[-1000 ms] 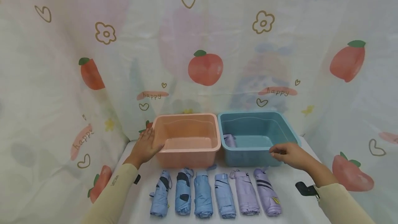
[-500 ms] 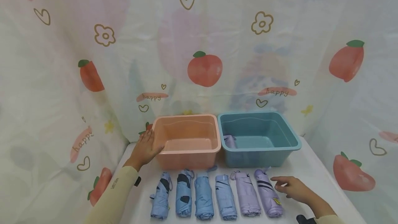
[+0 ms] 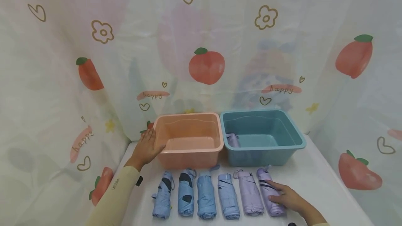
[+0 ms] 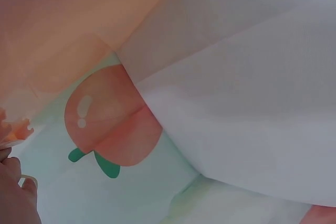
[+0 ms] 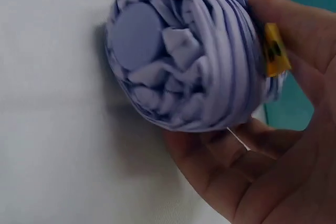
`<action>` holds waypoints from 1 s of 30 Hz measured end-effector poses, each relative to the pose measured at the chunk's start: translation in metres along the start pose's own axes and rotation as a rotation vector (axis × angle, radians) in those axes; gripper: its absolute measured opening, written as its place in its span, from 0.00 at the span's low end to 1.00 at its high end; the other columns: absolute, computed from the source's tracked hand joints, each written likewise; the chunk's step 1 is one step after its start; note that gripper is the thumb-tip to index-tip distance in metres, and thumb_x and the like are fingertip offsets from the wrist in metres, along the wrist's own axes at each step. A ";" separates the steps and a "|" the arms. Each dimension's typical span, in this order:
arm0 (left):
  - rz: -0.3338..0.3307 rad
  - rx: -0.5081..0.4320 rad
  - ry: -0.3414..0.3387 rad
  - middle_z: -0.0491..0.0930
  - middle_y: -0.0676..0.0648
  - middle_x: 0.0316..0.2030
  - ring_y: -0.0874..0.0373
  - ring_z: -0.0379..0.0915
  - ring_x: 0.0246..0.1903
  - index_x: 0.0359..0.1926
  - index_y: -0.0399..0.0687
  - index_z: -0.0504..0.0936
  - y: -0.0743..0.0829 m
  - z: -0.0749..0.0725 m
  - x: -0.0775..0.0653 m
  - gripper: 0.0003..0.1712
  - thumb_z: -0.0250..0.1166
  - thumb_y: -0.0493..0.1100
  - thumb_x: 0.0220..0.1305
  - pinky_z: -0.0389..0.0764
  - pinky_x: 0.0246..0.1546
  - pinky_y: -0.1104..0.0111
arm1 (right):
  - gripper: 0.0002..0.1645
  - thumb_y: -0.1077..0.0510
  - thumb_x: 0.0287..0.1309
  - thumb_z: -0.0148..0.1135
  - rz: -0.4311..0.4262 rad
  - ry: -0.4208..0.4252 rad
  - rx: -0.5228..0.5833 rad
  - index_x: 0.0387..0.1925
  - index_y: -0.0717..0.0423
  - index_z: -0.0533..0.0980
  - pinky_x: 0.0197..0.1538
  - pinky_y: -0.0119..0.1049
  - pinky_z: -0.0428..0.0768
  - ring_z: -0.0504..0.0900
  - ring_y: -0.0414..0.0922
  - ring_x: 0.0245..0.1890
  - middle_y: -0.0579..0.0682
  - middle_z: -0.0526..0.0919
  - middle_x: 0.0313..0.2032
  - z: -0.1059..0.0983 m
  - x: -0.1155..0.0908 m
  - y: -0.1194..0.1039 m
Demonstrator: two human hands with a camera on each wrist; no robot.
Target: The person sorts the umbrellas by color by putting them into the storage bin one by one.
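My right hand point(image 3: 290, 198) holds the rightmost folded umbrella point(image 3: 267, 190), which is purple with dark stripes. In the right wrist view the thumb lies on one side of this umbrella point(image 5: 178, 56) and the fingers point(image 5: 210, 169) curl round the other; its gathered end and a small yellow tag point(image 5: 276, 51) show. Outstretched, my left hand point(image 3: 145, 152) rests against the left side of the orange bin point(image 3: 190, 159), thumb at the front rim. Left of the held umbrella lies another purple umbrella point(image 3: 250, 194).
Several blue folded umbrellas, among them a plain one point(image 3: 206, 196), continue the row to the left on the white table point(image 3: 317, 180). Right of the orange bin stands a teal bin point(image 3: 260, 156) with a purple umbrella point(image 3: 233, 140) inside. A printed curtain point(image 3: 207, 27) surrounds the table.
My right hand has come from the teal bin's front rim down to the rightmost purple umbrella and taken hold of it. The left hand has stayed at the orange bin.
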State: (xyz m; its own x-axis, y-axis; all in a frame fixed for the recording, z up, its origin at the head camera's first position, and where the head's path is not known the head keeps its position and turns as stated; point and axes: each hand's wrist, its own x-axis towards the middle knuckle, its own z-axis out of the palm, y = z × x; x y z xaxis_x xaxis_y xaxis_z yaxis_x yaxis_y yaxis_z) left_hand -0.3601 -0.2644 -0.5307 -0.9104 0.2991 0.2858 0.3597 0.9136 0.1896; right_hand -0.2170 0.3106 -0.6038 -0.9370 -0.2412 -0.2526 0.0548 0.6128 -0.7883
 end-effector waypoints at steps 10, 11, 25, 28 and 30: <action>-0.007 -0.008 -0.006 0.51 0.32 0.72 0.38 0.44 0.71 0.71 0.26 0.52 -0.001 0.006 -0.007 0.54 0.50 0.69 0.67 0.47 0.68 0.46 | 0.42 0.52 0.46 0.74 0.139 0.006 0.027 0.65 0.56 0.71 0.57 0.70 0.62 0.63 0.72 0.61 0.73 0.66 0.62 0.007 0.004 0.001; -0.009 -0.003 -0.010 0.51 0.32 0.72 0.38 0.44 0.72 0.71 0.25 0.52 -0.001 0.007 -0.007 0.54 0.49 0.69 0.67 0.47 0.68 0.46 | 0.42 0.52 0.45 0.74 0.152 0.007 0.040 0.64 0.54 0.72 0.56 0.69 0.63 0.66 0.71 0.60 0.72 0.67 0.62 0.006 0.002 0.002; 0.013 -0.009 0.008 0.52 0.30 0.71 0.36 0.46 0.71 0.71 0.24 0.52 -0.002 -0.001 -0.001 0.52 0.53 0.64 0.68 0.47 0.68 0.45 | 0.44 0.56 0.52 0.71 0.016 -0.062 0.091 0.68 0.62 0.64 0.36 0.46 0.79 0.77 0.52 0.40 0.67 0.74 0.53 -0.053 -0.039 -0.028; 0.013 0.002 -0.005 0.51 0.30 0.71 0.36 0.45 0.71 0.71 0.24 0.52 -0.002 -0.002 0.000 0.52 0.52 0.66 0.68 0.46 0.68 0.45 | 0.43 0.58 0.54 0.70 -0.038 -0.065 0.086 0.68 0.64 0.63 0.35 0.45 0.80 0.78 0.53 0.40 0.67 0.74 0.52 -0.069 -0.048 -0.040; 0.009 0.001 -0.012 0.51 0.31 0.72 0.36 0.44 0.71 0.71 0.24 0.52 0.000 -0.003 0.001 0.52 0.53 0.65 0.68 0.44 0.69 0.46 | 0.42 0.59 0.56 0.68 -0.071 -0.067 0.098 0.69 0.65 0.61 0.35 0.45 0.80 0.78 0.54 0.40 0.67 0.74 0.52 -0.080 -0.053 -0.048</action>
State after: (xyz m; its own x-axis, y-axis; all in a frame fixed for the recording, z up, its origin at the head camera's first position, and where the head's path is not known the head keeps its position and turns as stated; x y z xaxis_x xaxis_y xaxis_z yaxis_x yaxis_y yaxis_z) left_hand -0.3602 -0.2654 -0.5274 -0.9095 0.3110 0.2759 0.3679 0.9111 0.1858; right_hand -0.1977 0.3543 -0.5082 -0.9150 -0.3325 -0.2286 0.0259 0.5169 -0.8557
